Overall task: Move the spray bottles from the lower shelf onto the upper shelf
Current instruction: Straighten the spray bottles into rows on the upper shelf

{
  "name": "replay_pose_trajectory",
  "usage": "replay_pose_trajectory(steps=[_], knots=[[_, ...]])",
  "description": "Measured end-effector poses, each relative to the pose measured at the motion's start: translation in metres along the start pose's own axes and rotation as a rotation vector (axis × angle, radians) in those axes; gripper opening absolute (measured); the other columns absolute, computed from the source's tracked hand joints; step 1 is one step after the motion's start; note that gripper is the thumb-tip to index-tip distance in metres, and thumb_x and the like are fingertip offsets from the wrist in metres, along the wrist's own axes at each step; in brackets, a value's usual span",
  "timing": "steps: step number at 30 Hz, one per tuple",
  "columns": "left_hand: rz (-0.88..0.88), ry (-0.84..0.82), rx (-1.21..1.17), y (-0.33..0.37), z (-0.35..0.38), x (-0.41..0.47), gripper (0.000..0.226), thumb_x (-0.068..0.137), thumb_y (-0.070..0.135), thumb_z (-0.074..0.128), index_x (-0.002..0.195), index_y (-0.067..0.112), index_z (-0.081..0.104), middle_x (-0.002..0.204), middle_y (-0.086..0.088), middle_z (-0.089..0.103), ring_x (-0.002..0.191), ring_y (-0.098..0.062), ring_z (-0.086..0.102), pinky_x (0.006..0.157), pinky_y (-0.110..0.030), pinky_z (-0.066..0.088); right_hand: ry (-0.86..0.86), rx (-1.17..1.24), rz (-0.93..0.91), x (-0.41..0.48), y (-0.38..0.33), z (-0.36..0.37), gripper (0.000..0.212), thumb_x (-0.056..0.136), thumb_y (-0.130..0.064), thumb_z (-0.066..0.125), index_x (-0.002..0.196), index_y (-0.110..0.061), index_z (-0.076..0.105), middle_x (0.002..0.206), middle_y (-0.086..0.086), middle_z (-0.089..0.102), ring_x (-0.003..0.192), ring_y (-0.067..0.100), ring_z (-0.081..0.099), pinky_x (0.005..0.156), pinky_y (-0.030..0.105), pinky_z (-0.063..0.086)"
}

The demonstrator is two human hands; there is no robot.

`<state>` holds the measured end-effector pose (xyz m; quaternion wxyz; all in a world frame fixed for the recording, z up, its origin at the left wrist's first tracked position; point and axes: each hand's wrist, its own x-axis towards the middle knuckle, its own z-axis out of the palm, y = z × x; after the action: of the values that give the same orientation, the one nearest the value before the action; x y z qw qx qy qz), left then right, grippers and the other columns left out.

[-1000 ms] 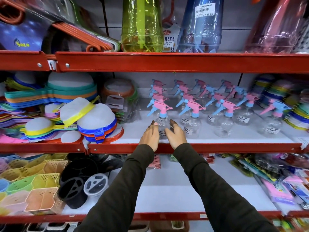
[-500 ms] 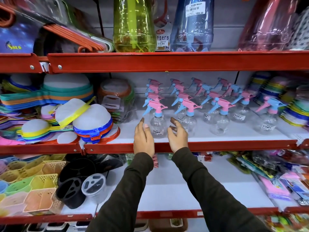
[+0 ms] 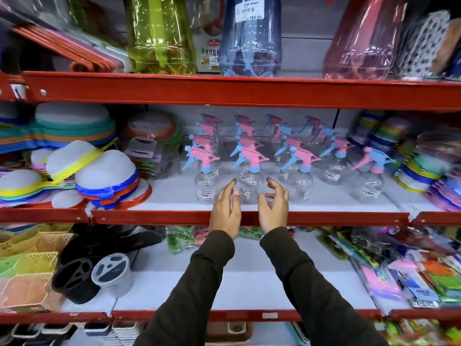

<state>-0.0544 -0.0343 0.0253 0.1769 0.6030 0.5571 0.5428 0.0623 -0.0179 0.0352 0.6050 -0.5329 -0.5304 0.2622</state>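
Observation:
Several clear spray bottles with pink and blue trigger heads stand in rows on the middle shelf point(image 3: 324, 203). My left hand point(image 3: 225, 211) and my right hand point(image 3: 273, 208) hover at that shelf's red front edge, fingers apart and empty. Between them stands the front bottle of the second row point(image 3: 250, 182); neither hand touches it. The front bottle of the first row point(image 3: 205, 182) is just left of my left hand. Another front bottle point(image 3: 370, 182) stands apart at the right. The white shelf below point(image 3: 224, 278) shows no spray bottles.
The top shelf point(image 3: 224, 89) carries tall green point(image 3: 159, 33), blue point(image 3: 249, 38) and pink point(image 3: 361, 41) bottles and hangers. Coloured strainers point(image 3: 104, 178) crowd the middle shelf's left, stacked plates point(image 3: 419, 168) its right. Baskets and black holders point(image 3: 74, 275) sit lower left, packets lower right.
My hands have come off the first-row front bottle, drawn back toward the shelf edge and spread. They now flank the second-row bottle, and the view has shifted slightly.

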Motion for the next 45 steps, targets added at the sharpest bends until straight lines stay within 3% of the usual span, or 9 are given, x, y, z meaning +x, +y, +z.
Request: replay_pose_trajectory(steps=[3, 6, 19, 23, 28, 33, 38, 42, 45], knots=[[-0.106, -0.105, 0.043, 0.002, 0.014, 0.012, 0.055, 0.104, 0.046, 0.030, 0.155, 0.027, 0.030, 0.162, 0.000, 0.034, 0.146, -0.019, 0.034, 0.108, -0.021, 0.022, -0.057, -0.006, 0.046, 0.012, 0.002, -0.006, 0.044, 0.096, -0.011, 0.052, 0.139, -0.019, 0.049, 0.138, 0.005, 0.045, 0.118, 0.018, 0.053, 0.099, 0.025, 0.043], [-0.225, -0.197, 0.072, 0.004, 0.023, 0.029, 0.062, 0.104, 0.050, 0.025, 0.159, 0.023, 0.018, 0.167, -0.005, 0.022, 0.152, -0.022, 0.024, 0.117, -0.027, 0.018, -0.179, -0.030, 0.129, 0.025, 0.004, -0.006, 0.050, 0.099, -0.017, 0.049, 0.148, -0.016, 0.040, 0.152, 0.003, 0.040, 0.133, 0.021, 0.047, 0.105, 0.025, 0.036], [-0.259, -0.259, 0.090, 0.008, 0.026, 0.033, 0.058, 0.106, 0.046, 0.027, 0.156, 0.018, 0.028, 0.162, -0.009, 0.033, 0.148, -0.025, 0.033, 0.118, -0.031, 0.022, -0.326, -0.085, 0.155, 0.040, 0.011, -0.006, 0.051, 0.101, -0.019, 0.045, 0.151, -0.015, 0.036, 0.156, 0.007, 0.040, 0.141, 0.025, 0.042, 0.103, 0.020, 0.027], [-0.221, -0.217, 0.117, 0.010, 0.028, 0.028, 0.056, 0.106, 0.042, 0.028, 0.156, 0.016, 0.028, 0.161, -0.012, 0.034, 0.147, -0.026, 0.032, 0.118, -0.031, 0.021, -0.304, -0.073, 0.143, 0.037, 0.009, -0.009, 0.050, 0.100, -0.019, 0.047, 0.149, -0.017, 0.038, 0.154, 0.008, 0.039, 0.137, 0.025, 0.045, 0.114, 0.030, 0.035], [-0.111, 0.037, 0.162, 0.015, 0.037, 0.007, 0.048, 0.106, 0.033, 0.036, 0.151, 0.018, 0.035, 0.156, -0.009, 0.041, 0.145, -0.027, 0.035, 0.123, -0.043, 0.023, -0.212, -0.027, 0.059, 0.034, 0.012, -0.024, 0.037, 0.097, -0.012, 0.052, 0.133, -0.021, 0.052, 0.136, 0.004, 0.052, 0.103, 0.008, 0.053, 0.086, 0.009, 0.040], [0.009, 0.166, 0.081, 0.029, 0.055, -0.015, 0.043, 0.104, 0.029, 0.037, 0.144, 0.017, 0.046, 0.147, -0.006, 0.049, 0.137, -0.021, 0.041, 0.116, -0.036, 0.033, -0.112, -0.001, -0.023, 0.037, 0.015, -0.055, 0.032, 0.094, -0.004, 0.051, 0.122, -0.018, 0.058, 0.122, 0.005, 0.060, 0.097, 0.008, 0.055, 0.076, 0.003, 0.041], [0.096, 0.043, -0.047, 0.055, 0.089, -0.017, 0.043, 0.104, 0.033, 0.034, 0.141, 0.020, 0.050, 0.144, -0.001, 0.052, 0.135, -0.013, 0.044, 0.115, -0.030, 0.034, 0.033, 0.009, -0.072, 0.046, 0.021, -0.094, 0.034, 0.091, 0.000, 0.050, 0.119, -0.017, 0.061, 0.119, 0.004, 0.053, 0.105, 0.018, 0.055, 0.087, 0.007, 0.040], [-0.090, -0.126, -0.022, 0.069, 0.122, -0.006, 0.049, 0.107, 0.040, 0.028, 0.149, 0.020, 0.042, 0.156, -0.003, 0.042, 0.143, -0.017, 0.038, 0.114, -0.021, 0.023, 0.029, -0.028, -0.015, 0.063, 0.030, -0.122, 0.038, 0.092, -0.003, 0.049, 0.128, -0.015, 0.056, 0.127, 0.005, 0.045, 0.121, 0.023, 0.047, 0.106, 0.035, 0.041], [-0.253, -0.241, 0.019, 0.071, 0.136, 0.010, 0.057, 0.107, 0.044, 0.021, 0.155, 0.014, 0.031, 0.163, -0.009, 0.031, 0.149, -0.023, 0.029, 0.116, -0.023, 0.015, -0.096, -0.065, 0.061, 0.078, 0.035, -0.134, 0.044, 0.097, -0.008, 0.047, 0.140, -0.013, 0.048, 0.142, 0.009, 0.044, 0.130, 0.024, 0.046, 0.109, 0.031, 0.037]])
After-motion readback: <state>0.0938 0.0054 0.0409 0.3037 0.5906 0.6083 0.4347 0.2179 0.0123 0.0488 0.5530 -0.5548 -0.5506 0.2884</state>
